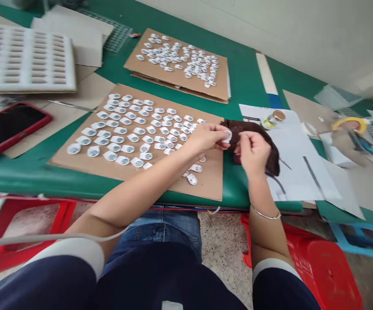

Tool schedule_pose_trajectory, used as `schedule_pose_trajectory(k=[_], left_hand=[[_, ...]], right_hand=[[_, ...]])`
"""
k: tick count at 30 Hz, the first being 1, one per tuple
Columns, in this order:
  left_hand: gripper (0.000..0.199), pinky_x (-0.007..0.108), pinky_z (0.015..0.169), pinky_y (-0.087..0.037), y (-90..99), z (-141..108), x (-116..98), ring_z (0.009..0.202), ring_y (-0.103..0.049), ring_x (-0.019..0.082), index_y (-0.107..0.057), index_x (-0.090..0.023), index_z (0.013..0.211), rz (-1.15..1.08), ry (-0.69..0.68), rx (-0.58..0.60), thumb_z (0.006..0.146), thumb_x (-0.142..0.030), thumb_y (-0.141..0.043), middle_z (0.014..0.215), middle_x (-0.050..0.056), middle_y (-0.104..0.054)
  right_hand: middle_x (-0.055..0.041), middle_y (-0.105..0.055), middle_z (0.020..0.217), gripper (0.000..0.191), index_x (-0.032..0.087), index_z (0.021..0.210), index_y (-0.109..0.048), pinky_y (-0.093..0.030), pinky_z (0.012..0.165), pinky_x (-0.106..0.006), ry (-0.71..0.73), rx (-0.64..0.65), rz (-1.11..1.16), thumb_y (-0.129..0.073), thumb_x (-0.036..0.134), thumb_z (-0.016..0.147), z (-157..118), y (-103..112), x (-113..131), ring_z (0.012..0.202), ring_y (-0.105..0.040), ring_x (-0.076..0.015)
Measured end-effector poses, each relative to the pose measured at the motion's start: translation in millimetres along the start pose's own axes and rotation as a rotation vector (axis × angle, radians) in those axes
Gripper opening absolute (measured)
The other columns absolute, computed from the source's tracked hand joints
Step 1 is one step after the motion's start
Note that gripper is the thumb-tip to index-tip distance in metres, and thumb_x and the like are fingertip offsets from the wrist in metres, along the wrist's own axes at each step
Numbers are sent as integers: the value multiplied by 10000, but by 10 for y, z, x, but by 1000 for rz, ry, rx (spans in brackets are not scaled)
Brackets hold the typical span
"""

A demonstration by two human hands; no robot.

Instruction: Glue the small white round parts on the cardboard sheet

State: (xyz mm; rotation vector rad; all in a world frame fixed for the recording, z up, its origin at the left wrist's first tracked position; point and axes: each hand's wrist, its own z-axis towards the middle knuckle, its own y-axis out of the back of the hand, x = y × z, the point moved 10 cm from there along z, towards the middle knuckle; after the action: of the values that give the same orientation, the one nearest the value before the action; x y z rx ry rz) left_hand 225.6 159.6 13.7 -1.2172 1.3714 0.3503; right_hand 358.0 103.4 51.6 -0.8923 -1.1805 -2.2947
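Between its thumb and fingers my left hand point(207, 138) pinches a small round white piece point(228, 136). Close by on the right, my right hand point(253, 151) has its fingertips pressed together; whatever they hold is too small to make out. Both hands are over a dark brown cloth bundle point(272, 161) at the right edge of a cardboard sheet point(173, 189). Rows of similar white pieces with dark printed centres point(128, 149) lie on that cardboard, partly hidden by my left forearm.
Behind lies a second cardboard sheet point(135, 64) with more white pieces. White paper point(290, 137) bears a small corked jar point(274, 118). At left are a red-cased phone point(12, 127) and a white slotted tray point(21, 58). Yellow tape point(351, 123) lies far right; a red stool point(328, 267) stands below.
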Motion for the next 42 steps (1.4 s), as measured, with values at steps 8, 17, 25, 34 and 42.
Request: schedule_pose_trajectory(k=[8,17,25,34,42], left_hand=[[54,219,546,-456,512,-609,-986,529,-573,86,-689,-123,719,818,-324,11,694,-99,-647,635,26,-649],[167,224,474,-340,1138,-779,-462,503,-517,118,-646,-198,566,1335,-67,53,572,-38,-692,559,-12,-625],[140,260,588,-348,1216,-808,-552,504,-495,134,-658,-177,562,1226,-206,-37,665,-81,-651,495,1,-570],[269,274,721,-428,2113,-1121,-1454,590,-422,94,-659,-131,721,1203,-402,-447,793,-388,-622,504,-9,-500],[568,279,710,-457,2836,-1071,-1850,639,-399,80,-622,-165,738,1268,-492,-710,843,-660,-362,639,-14,-591]], right_hand=[[-50,-587,608,317,137,918,-636,-474,522,-244,77,-189,-126,-442,375,841,12,214,-152,504,-595,-137],[-65,-594,589,327,123,933,-631,-499,560,-258,126,-260,-236,-411,350,849,32,322,-135,506,-605,-149],[-80,-621,1008,321,218,1053,-611,-472,818,-315,185,46,-636,-520,394,801,-9,299,-50,661,-598,-146],[-43,-590,1026,214,251,882,-684,-419,698,-329,98,541,-890,-611,393,740,15,-303,-251,839,-578,-200],[-173,-655,632,495,109,1014,-654,-321,428,-293,-357,-200,-508,-665,467,672,887,996,-718,375,-496,-95]])
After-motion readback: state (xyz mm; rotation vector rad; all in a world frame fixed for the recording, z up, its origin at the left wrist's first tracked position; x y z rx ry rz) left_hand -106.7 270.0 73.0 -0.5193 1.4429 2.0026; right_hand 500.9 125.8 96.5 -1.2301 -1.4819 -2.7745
